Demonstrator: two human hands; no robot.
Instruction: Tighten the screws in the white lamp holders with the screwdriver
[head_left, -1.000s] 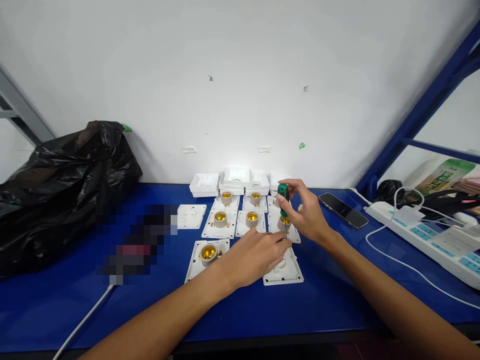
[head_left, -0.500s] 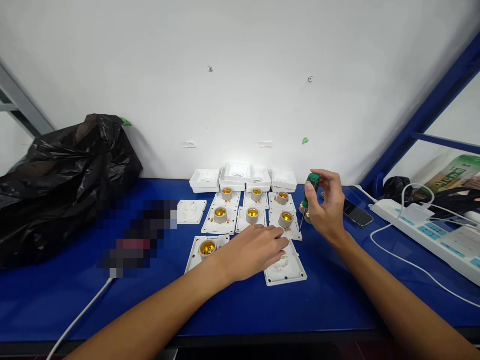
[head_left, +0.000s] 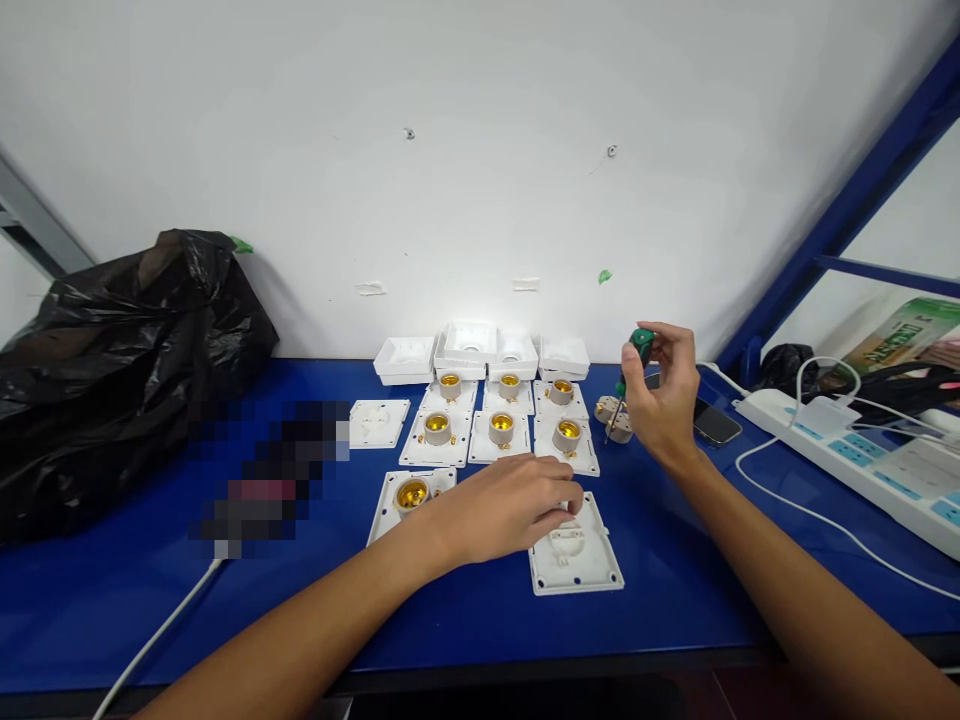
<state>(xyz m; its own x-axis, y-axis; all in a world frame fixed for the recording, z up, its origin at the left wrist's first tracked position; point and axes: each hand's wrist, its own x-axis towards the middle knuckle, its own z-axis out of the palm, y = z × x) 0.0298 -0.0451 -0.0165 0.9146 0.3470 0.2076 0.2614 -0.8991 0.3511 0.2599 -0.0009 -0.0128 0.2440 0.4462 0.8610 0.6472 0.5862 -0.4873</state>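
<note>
My right hand [head_left: 664,390] is closed round the green handle of a screwdriver [head_left: 640,345], whose thin shaft points down beside two round ceramic pieces [head_left: 619,428] with small metal fittings. My left hand [head_left: 521,505] hovers over the upper part of a white square plate [head_left: 583,570] with a round moulding in its middle. Its thumb and fingers are bent together; whatever is between them is mostly hidden. Behind and left of it, several white plates carry lamp sockets with gold-coloured threaded insides, among them one socket [head_left: 568,433] and another socket [head_left: 412,495].
White open boxes [head_left: 406,358] stand by the wall. A bare white plate [head_left: 379,424] lies at left, near a blurred-out object and a black plastic bag [head_left: 142,360]. On the right are a phone [head_left: 717,423], a white power strip [head_left: 847,455] and cables.
The screwdriver has moved slightly right, uncovering more of the ceramic pieces. The front plate has shifted a little toward me, and my left hand's fingers have curled in.
</note>
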